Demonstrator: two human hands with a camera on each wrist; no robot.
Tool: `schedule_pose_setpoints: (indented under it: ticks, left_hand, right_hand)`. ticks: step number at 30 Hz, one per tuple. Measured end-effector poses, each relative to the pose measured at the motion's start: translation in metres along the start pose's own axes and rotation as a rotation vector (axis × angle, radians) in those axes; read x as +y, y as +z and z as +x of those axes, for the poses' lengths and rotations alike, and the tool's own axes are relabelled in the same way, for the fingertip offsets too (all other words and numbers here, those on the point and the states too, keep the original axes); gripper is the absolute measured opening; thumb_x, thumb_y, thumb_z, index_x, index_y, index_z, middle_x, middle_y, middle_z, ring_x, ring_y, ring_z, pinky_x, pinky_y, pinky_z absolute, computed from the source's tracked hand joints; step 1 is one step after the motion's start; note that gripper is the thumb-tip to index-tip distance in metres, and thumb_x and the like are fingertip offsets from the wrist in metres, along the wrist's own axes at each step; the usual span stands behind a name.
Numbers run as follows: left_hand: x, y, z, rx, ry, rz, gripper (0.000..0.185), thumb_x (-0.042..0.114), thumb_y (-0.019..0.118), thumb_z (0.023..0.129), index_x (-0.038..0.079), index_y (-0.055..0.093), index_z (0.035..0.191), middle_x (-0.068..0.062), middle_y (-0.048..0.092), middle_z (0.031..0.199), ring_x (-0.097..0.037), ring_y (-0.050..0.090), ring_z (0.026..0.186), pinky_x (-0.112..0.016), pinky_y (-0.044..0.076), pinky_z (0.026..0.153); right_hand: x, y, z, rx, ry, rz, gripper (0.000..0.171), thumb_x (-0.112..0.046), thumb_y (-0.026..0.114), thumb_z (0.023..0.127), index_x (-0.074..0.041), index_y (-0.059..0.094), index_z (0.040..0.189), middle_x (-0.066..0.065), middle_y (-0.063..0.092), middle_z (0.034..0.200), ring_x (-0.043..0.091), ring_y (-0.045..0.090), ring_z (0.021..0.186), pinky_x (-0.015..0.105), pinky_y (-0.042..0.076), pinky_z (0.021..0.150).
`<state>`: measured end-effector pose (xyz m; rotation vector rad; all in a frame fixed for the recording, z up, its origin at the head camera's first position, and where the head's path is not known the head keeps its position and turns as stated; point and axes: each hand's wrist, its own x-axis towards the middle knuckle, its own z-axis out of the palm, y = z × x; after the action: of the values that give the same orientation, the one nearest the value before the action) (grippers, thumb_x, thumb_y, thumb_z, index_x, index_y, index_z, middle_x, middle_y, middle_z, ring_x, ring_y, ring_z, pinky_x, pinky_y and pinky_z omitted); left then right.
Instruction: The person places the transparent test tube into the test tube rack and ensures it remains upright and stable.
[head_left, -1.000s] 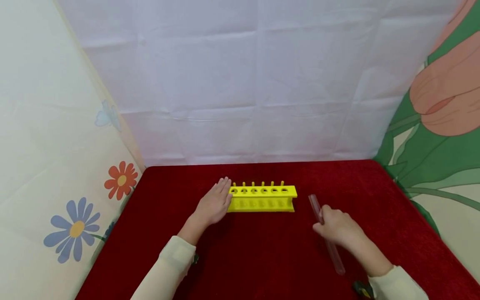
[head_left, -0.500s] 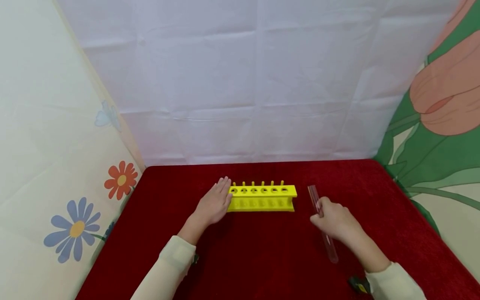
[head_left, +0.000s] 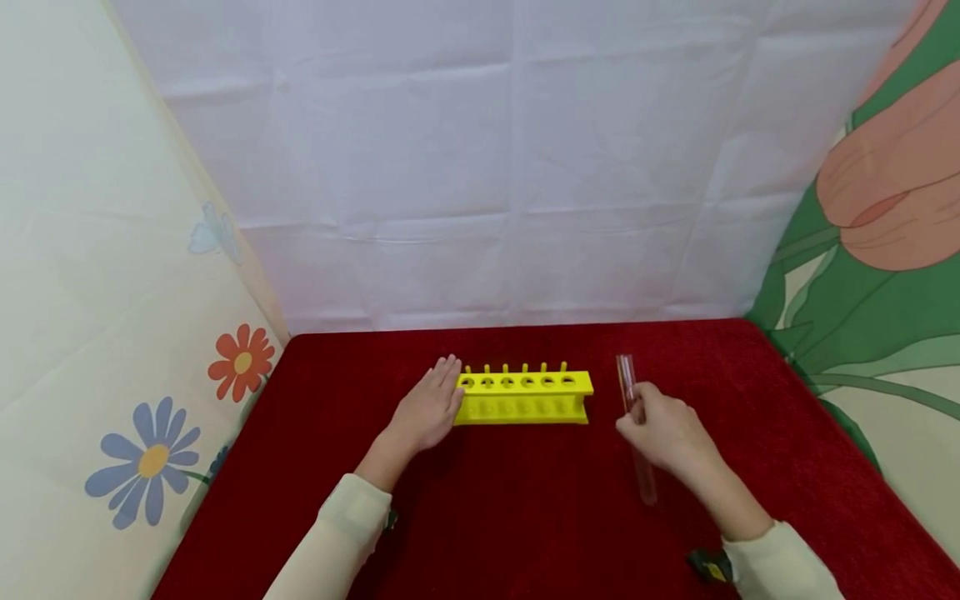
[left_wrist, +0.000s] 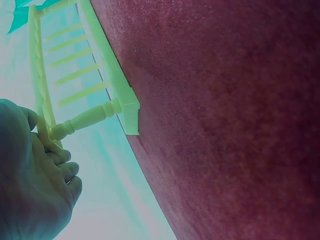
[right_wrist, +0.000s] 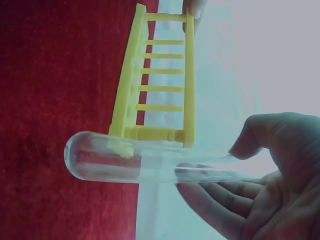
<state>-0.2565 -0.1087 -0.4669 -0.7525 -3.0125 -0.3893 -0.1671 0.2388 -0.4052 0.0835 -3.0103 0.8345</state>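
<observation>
As a flat left hand (head_left: 428, 407) steadies the rack (head_left: 525, 409), the right hand (head_left: 667, 429) grips a tube (right_wrist: 132, 161), likely aligning it; next needs aim

The rack (head_left: 521, 408) was plain yellow, the tube (head_left: 644, 479) clear, with red showing through. Red, too, was the cloth (head_left: 517, 517); the backdrop (head_left: 420, 167) was pale lilac, the sleeves (head_left: 337, 521) cream. The left wall (head_left: 75, 292) bore yellow-centred blue (head_left: 123, 450) and red flowers (head_left: 259, 367), the right wall (head_left: 930, 433) a pink tulip (head_left: 892, 192) with green leaves (head_left: 877, 325).
</observation>
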Motion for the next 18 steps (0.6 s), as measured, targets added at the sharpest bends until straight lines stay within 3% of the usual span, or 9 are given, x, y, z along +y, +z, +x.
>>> schedule_pose_setpoints:
  ticks: [10,18]
  left_hand:
    - [0.0000,0.0018,-0.0009,0.004,0.008,0.018,0.057,0.032,0.027,0.112,0.000,0.022,0.160,-0.015,0.023,0.167,-0.028,0.018,0.155,-0.041,0.019,0.126]
    - [-0.0001,0.0005,-0.0011,-0.004,0.009,0.013,0.058,0.032,0.026,0.112,0.001,0.021,0.160,-0.015,0.022,0.167,-0.029,0.018,0.155,-0.041,0.019,0.126]
  right_hand:
    - [-0.0025,0.0016,0.0017,0.109,-0.045,0.077,0.035,-0.016,0.060,0.092,0.005,0.058,0.120,0.017,0.069,0.101,0.024,0.065,0.083,0.034,0.053,0.065]
    - [-0.0092,0.0043,0.0045,0.133,-0.054,0.132,0.033,-0.015,0.060,0.091,0.002,0.058,0.119,0.016,0.070,0.103,0.026,0.067,0.089,0.035,0.055,0.069]
